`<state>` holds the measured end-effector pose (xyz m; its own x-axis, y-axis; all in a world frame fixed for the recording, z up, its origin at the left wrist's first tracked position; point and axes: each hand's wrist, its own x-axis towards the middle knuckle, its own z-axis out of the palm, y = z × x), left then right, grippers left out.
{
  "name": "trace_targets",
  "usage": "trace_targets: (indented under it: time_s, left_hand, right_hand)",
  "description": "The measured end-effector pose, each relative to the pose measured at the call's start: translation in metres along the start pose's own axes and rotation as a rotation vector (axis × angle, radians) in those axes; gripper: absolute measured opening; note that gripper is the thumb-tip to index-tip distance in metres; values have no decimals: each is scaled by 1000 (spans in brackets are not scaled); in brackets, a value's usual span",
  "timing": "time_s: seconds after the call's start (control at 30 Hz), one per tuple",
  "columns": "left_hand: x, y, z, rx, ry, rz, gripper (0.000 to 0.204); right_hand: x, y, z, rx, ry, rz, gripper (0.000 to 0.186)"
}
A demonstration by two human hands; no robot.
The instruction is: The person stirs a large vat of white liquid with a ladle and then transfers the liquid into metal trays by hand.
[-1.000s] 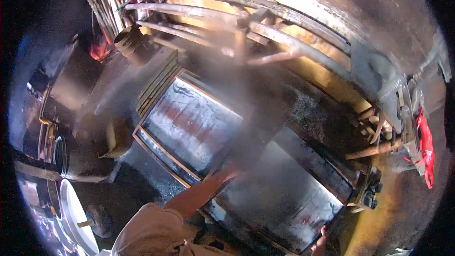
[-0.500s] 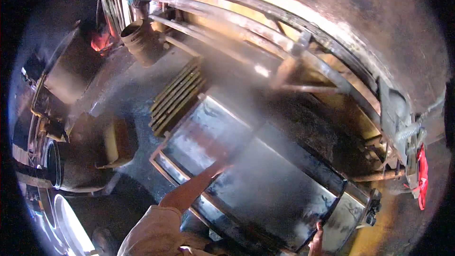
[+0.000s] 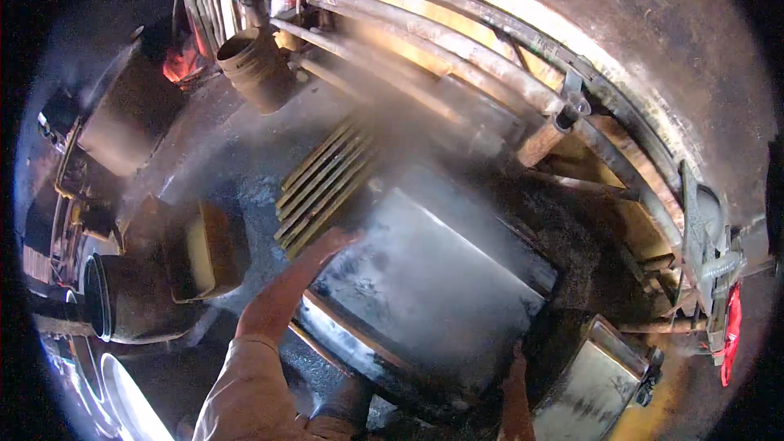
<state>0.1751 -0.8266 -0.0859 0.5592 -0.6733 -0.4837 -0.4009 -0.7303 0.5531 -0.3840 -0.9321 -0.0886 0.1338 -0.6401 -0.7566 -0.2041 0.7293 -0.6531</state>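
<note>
A large, dark grey metal sheet (image 3: 441,278) with a raised strip across it lies before me, hazed by steam. My left hand (image 3: 341,242) reaches to its far left edge, fingers closed on it but softened by the haze. Near its right corner, my right hand (image 3: 515,363) grips the right edge. Wood trims the sheet's near left side (image 3: 351,331). To the right of the sheet, beyond a dark gap, is a pale metal surface (image 3: 584,392) with a rimmed edge. What lies under the sheet is hidden.
A slatted wooden rack (image 3: 322,184) stands beyond my left hand. A brown bucket (image 3: 253,73) is near a glowing fire (image 3: 181,65). At left are a rectangular tub (image 3: 200,253) and a dark drum (image 3: 135,298). Long pipes (image 3: 457,45) run along the far wall.
The metal sheet has shifted left, covering the left section that was visible before. A wider gap separates it from the pale surface at right. Both hands have moved left with it.
</note>
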Motion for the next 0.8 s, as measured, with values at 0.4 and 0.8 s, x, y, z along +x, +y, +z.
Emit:
trace_targets:
  time_s: [0.4,0.8]
  left_hand:
    - [-121,-123,7,-820,-357,-155,55]
    - [-232,-220,61,-849,-55,-31,23]
  right_hand:
    - [-45,80,-1,133,72,-39,55]
    - [-103,265,13,392,141,-219,48]
